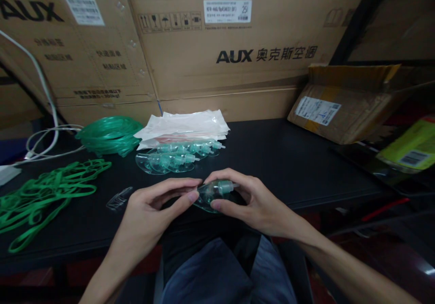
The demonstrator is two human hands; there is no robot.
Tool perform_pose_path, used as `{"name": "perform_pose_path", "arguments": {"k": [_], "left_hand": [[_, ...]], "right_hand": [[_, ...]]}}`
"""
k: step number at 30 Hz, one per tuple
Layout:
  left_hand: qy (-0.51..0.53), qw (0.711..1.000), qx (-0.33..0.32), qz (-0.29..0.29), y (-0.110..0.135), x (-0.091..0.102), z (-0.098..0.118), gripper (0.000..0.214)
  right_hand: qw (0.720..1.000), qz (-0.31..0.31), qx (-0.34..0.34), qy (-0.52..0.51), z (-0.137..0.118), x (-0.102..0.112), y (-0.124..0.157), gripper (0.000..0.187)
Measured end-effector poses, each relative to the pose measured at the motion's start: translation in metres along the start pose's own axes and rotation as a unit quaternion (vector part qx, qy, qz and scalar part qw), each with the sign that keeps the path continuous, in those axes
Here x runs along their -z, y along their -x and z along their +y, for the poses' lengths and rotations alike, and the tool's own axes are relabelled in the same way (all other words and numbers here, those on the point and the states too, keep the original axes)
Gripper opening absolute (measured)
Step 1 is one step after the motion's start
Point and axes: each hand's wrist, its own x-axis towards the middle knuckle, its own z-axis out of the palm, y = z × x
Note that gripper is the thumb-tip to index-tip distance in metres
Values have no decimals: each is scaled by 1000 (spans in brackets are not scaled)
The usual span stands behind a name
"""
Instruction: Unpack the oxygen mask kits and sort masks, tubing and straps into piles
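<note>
A clear green plastic mask (213, 194) with a short connector sits between both my hands at the front edge of the black table (292, 159). My right hand (253, 200) wraps its fingers round the mask from the right. My left hand (159, 204) pinches the mask's left rim with thumb and fingertips. A small clear plastic piece (118, 199) lies on the table just left of my left hand.
A row of similar masks (176, 156) lies behind my hands, before a stack of white plastic pouches (185, 125). Coiled green tubing (110, 134) and green elastic straps (44, 195) lie at the left. Cardboard boxes (238, 45) line the back; a smaller box (343, 104) leans at right.
</note>
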Motion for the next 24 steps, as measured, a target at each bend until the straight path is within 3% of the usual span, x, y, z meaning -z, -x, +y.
{"name": "perform_pose_path", "arguments": {"k": [9,16,20,24], "left_hand": [[-16,1000,-2,2,1,1,-3,20],[-92,993,-74,7,2,0,-4,17],[-91,994,-63,1,5,0,-8,28],[-94,994,-47,14,5,-1,-11,26]], "right_hand": [[1000,9,23,10,1,0,0,29],[999,21,24,-6,5,-1,0,30],[999,29,9,-12,5,-1,0,31],[1000,16,-11,-15,2,-1,1,31]]}}
